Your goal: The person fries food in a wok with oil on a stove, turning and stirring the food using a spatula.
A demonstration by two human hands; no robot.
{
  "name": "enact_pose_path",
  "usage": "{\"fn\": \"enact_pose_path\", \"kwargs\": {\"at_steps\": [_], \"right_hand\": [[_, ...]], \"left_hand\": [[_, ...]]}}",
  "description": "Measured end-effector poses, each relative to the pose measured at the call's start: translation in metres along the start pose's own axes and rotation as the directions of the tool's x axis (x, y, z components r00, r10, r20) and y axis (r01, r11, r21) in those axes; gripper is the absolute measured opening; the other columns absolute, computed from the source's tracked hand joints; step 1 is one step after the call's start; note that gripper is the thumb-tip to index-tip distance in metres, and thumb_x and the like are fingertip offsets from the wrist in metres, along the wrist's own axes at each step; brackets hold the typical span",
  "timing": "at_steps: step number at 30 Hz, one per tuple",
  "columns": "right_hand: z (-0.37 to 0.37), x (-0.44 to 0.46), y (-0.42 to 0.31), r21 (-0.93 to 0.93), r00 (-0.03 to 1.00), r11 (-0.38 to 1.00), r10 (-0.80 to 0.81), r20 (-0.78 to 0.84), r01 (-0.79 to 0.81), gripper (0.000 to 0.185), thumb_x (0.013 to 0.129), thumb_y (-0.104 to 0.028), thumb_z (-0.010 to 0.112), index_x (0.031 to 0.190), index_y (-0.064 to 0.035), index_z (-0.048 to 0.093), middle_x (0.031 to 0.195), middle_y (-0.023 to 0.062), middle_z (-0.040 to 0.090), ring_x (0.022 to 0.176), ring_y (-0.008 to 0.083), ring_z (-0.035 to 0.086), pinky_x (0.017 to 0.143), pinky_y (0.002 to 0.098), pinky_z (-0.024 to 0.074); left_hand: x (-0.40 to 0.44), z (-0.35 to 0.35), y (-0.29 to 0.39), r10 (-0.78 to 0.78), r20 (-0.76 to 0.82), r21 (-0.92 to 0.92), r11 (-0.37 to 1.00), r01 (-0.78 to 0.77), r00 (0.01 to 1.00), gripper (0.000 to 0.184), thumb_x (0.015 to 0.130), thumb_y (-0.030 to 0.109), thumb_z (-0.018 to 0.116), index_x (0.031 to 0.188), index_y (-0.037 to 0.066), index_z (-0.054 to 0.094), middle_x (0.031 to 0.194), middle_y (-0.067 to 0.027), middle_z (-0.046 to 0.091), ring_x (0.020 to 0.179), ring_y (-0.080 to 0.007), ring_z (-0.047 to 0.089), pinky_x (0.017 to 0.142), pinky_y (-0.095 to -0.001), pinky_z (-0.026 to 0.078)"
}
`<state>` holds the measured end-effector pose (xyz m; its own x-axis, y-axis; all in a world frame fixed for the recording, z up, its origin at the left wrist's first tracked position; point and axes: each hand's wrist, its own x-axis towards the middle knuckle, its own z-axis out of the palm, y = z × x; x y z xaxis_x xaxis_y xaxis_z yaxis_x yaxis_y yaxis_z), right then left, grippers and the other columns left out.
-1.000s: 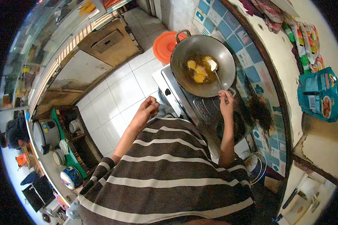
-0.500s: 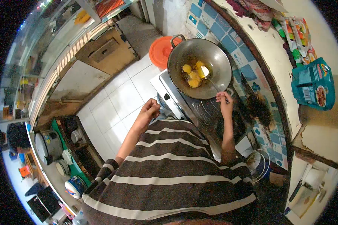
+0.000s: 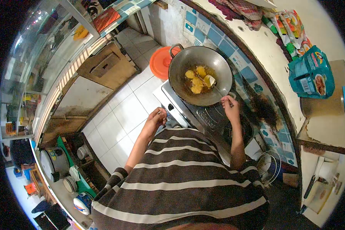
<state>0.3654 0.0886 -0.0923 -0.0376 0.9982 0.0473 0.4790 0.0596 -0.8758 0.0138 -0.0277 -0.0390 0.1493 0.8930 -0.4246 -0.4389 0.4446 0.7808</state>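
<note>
Several golden-yellow fritters (image 3: 196, 82) lie in oil inside a large dark-rimmed wok (image 3: 220, 69) on the stove. My right hand (image 3: 230, 104) is closed around the thin handle of a metal spatula, near the wok's front rim. The shiny head of the spatula (image 3: 211, 80) rests among the fritters, at their right edge. My left hand (image 3: 156, 116) hovers left of the stove front, close to a black knob (image 3: 171, 107). Its fingers are curled in, and nothing shows in them.
An orange lid or basin (image 3: 159, 63) sits behind the stove's left corner. A second burner (image 3: 235, 132) lies under my right forearm. On the ledge at right stand a teal food pouch (image 3: 312, 74) and colourful packets (image 3: 291, 28). White floor tiles (image 3: 119, 119) stretch left.
The spatula head has shifted slightly down and right beside the fritters, which sit closer together. My left hand has moved a little right and down. The view has tilted slightly.
</note>
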Motion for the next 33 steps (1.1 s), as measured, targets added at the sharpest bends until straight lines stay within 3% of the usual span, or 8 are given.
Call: {"fn": "enact_pose_path", "kwargs": {"at_steps": [3,6,9,13,18,25,28,33], "right_hand": [[0.011,0.001,-0.007,0.240,0.985,0.956,0.175,0.002,-0.170,0.023,0.095,-0.019,0.050,0.089,-0.0019,0.064,0.081,0.0041,0.065,0.070,0.0108,0.059,0.061,0.0248,0.0487],[0.026,0.009,0.018,0.488,0.985,0.859,0.173,0.010,-0.156,0.024,0.095,-0.019,0.050,0.090,0.0002,0.063,0.081,0.0072,0.065,0.066,0.0124,0.060,0.058,0.0254,0.0502],[0.030,0.008,0.023,0.560,0.985,0.817,0.171,-0.006,-0.139,0.024,0.095,-0.020,0.052,0.091,0.0011,0.063,0.079,0.0078,0.065,0.065,0.0127,0.060,0.056,0.0259,0.0509],[0.029,0.005,0.023,0.585,0.972,0.790,0.233,-0.006,-0.186,0.027,0.095,-0.024,0.053,0.092,0.0017,0.062,0.079,0.0093,0.065,0.065,0.0140,0.061,0.057,0.0269,0.0520],[0.015,0.000,0.022,0.606,0.960,0.766,0.279,-0.013,-0.214,0.032,0.095,-0.028,0.052,0.090,0.0017,0.063,0.082,0.0122,0.066,0.070,0.0157,0.063,0.064,0.0295,0.0533],[-0.005,-0.004,0.016,0.625,0.959,0.760,0.276,-0.064,-0.177,0.030,0.096,-0.025,0.051,0.089,0.0017,0.062,0.081,0.0113,0.065,0.071,0.0155,0.062,0.066,0.0302,0.0529],[-0.009,-0.001,0.025,0.601,0.973,0.792,0.209,-0.102,-0.107,0.023,0.095,-0.019,0.051,0.092,0.0014,0.061,0.081,0.0087,0.065,0.068,0.0137,0.061,0.061,0.0277,0.0526],[-0.016,0.005,0.028,0.569,0.970,0.819,0.194,-0.145,-0.079,0.018,0.095,-0.015,0.051,0.093,0.0000,0.062,0.083,0.0072,0.064,0.067,0.0117,0.059,0.059,0.0258,0.0519]], "left_hand": [[-0.004,0.009,0.004,-0.010,0.003,0.035,0.999,0.010,1.000,0.008,0.080,0.007,0.047,0.086,0.007,0.051,0.073,0.0004,0.048,0.069,-0.0102,0.045,0.064,-0.0233,0.036],[-0.008,0.012,-0.002,0.013,-0.011,0.072,0.997,-0.012,1.000,0.010,0.075,0.006,0.045,0.083,0.006,0.051,0.068,-0.0003,0.047,0.065,-0.0105,0.046,0.061,-0.0239,0.036],[-0.015,0.008,-0.006,-0.027,0.015,0.069,0.997,0.026,1.000,0.013,0.072,0.002,0.042,0.082,0.005,0.049,0.062,0.0000,0.044,0.056,-0.0103,0.041,0.054,-0.0237,0.033],[-0.024,0.007,-0.010,-0.050,0.011,-0.070,0.996,0.051,0.999,0.020,0.070,-0.006,0.037,0.082,0.004,0.049,0.054,0.0007,0.038,0.046,-0.0097,0.032,0.044,-0.0235,0.026],[-0.036,0.014,-0.023,-0.039,-0.102,-0.034,0.999,0.036,0.994,0.015,0.072,-0.002,0.038,0.083,0.006,0.046,0.056,0.0033,0.034,0.048,-0.0076,0.030,0.045,-0.0224,0.024],[-0.048,0.021,-0.035,-0.062,-0.123,-0.002,0.998,0.062,0.991,0.013,0.073,0.001,0.041,0.084,0.007,0.045,0.058,0.0046,0.035,0.049,-0.0067,0.030,0.046,-0.0222,0.023],[-0.045,0.024,-0.033,-0.106,-0.129,-0.026,0.994,0.104,0.986,0.023,0.075,-0.007,0.034,0.088,0.006,0.047,0.055,0.0032,0.033,0.046,-0.0074,0.026,0.044,-0.0232,0.021],[-0.041,0.027,-0.029,-0.088,-0.105,-0.009,0.996,0.088,0.991,0.023,0.076,-0.007,0.034,0.088,0.007,0.048,0.054,0.0031,0.033,0.047,-0.0077,0.027,0.045,-0.0234,0.022]]}}
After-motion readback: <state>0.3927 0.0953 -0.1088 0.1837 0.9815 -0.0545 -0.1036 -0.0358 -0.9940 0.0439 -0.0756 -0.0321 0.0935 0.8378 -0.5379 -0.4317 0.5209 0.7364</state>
